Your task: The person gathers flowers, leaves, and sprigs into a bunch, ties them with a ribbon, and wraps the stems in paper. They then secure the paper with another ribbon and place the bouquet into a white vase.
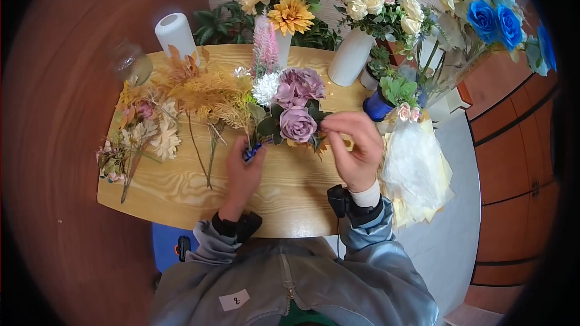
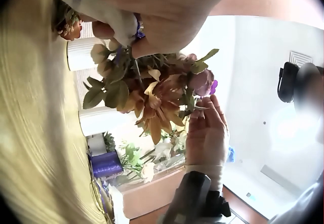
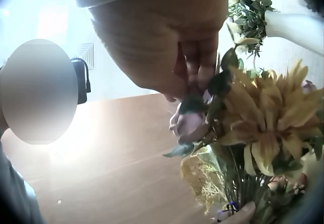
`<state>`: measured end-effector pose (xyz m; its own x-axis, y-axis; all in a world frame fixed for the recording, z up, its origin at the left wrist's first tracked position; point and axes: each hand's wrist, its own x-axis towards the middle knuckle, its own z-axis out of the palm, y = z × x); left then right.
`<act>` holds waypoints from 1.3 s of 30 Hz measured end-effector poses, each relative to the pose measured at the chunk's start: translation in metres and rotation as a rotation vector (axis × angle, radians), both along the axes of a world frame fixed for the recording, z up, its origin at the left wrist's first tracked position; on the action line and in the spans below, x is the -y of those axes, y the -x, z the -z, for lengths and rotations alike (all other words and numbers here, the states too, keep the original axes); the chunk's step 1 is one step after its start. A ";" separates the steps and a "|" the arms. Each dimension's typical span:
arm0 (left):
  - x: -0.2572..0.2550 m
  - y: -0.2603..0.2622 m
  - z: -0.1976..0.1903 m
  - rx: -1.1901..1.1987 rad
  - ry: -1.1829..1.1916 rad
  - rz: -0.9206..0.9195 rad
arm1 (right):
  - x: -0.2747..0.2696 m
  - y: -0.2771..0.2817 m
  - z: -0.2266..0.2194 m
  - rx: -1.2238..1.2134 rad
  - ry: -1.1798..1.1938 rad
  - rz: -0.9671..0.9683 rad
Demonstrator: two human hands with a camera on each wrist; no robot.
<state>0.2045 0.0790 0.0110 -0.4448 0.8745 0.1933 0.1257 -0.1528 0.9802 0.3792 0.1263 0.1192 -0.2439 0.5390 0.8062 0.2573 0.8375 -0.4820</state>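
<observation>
My left hand (image 1: 244, 169) grips the gathered stems of a bouquet of artificial flowers, with blue ribbon (image 1: 251, 152) showing at the fingers. The bouquet's front has two mauve roses (image 1: 298, 124), a white pompom flower (image 1: 266, 89), a pink flower spike (image 1: 264, 48) and yellow filler sprigs (image 1: 232, 108). A large orange-yellow flower (image 3: 268, 117) faces away from me on its far side. At the bouquet's right edge my right hand (image 1: 356, 148) has its fingers and thumb brought together, pinching a green leaf (image 3: 195, 104) beside a mauve rose (image 3: 190, 126). The fingertips are partly hidden there.
Loose dried-look flower stems (image 1: 142, 136) lie on the left of the wooden table (image 1: 290, 205). A white vase (image 1: 175, 33), a glass jar (image 1: 133, 66) and a flower-filled white vase (image 1: 351, 57) stand along the back. White wrapping paper (image 1: 417, 163) and a blue ribbon roll (image 1: 377, 105) are at right.
</observation>
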 end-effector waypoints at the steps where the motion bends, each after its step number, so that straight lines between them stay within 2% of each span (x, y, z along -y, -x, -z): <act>1: 0.000 0.000 -0.001 0.008 -0.017 -0.021 | 0.001 -0.001 0.000 -0.002 -0.002 -0.006; 3: -0.001 0.002 0.001 -0.046 -0.060 -0.053 | 0.004 -0.005 0.001 -0.141 0.092 0.073; 5: -0.001 0.003 0.003 -0.099 -0.101 -0.078 | 0.009 -0.001 -0.005 -0.176 0.073 0.082; 7: 0.000 0.003 0.004 -0.177 0.075 -0.089 | 0.011 0.000 -0.012 -0.079 -0.022 0.037; 8: 0.000 0.005 0.008 -0.178 0.074 -0.084 | 0.013 0.002 -0.017 -0.080 -0.023 0.042; 10: -0.001 0.009 0.024 -0.531 -0.067 -0.030 | 0.013 0.008 -0.026 0.065 -0.001 0.027; 14: 0.000 0.008 0.042 -0.453 -0.075 -0.010 | 0.007 0.020 -0.024 0.230 0.015 0.089; 16: 0.004 0.006 0.045 -0.683 -0.024 -0.186 | 0.000 0.017 -0.014 0.234 -0.027 0.078; 17: 0.012 0.011 0.058 -0.682 -0.025 -0.189 | -0.004 0.015 -0.010 0.239 -0.070 0.065; 18: 0.024 0.022 0.080 -0.634 0.158 0.021 | -0.004 0.013 -0.008 0.239 -0.071 0.061; 19: 0.029 0.026 0.078 -0.577 0.339 0.232 | -0.002 0.011 -0.006 0.136 0.037 0.048; 20: 0.030 0.025 0.077 -0.576 0.341 0.232 | 0.000 0.010 -0.007 0.033 0.147 0.037; 23: 0.038 0.024 0.067 -0.472 0.234 0.227 | 0.008 0.009 -0.014 -0.081 0.294 0.054; 29: 0.022 0.018 0.020 -0.258 0.023 0.202 | 0.007 0.018 -0.023 0.102 0.018 -0.028; 31: 0.019 0.008 0.005 -0.190 -0.046 0.190 | 0.007 0.019 -0.020 0.102 0.001 -0.029; 32: 0.014 0.006 0.005 -0.191 -0.046 0.189 | 0.009 0.017 -0.019 0.091 0.090 -0.055; 34: 0.006 0.004 0.010 0.984 0.217 0.204 | 0.013 0.014 -0.018 0.081 0.180 -0.087; 35: 0.007 0.007 0.018 0.986 0.215 0.200 | 0.014 0.011 -0.018 0.040 0.219 -0.082; 37: 0.010 0.013 0.025 0.310 0.094 0.063 | 0.017 0.009 -0.022 0.001 0.261 -0.075; 38: 0.008 0.011 0.020 0.313 0.095 0.064 | 0.018 0.009 -0.026 -0.003 0.224 -0.068; 39: 0.004 0.008 0.014 0.142 -0.022 0.023 | 0.019 0.010 -0.028 -0.008 0.188 -0.061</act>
<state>0.1963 0.0750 -0.0028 -0.4487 0.8812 0.1487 -0.0179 -0.1753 0.9844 0.3693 0.1072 0.1477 -0.2747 0.6644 0.6951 0.2046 0.7467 -0.6329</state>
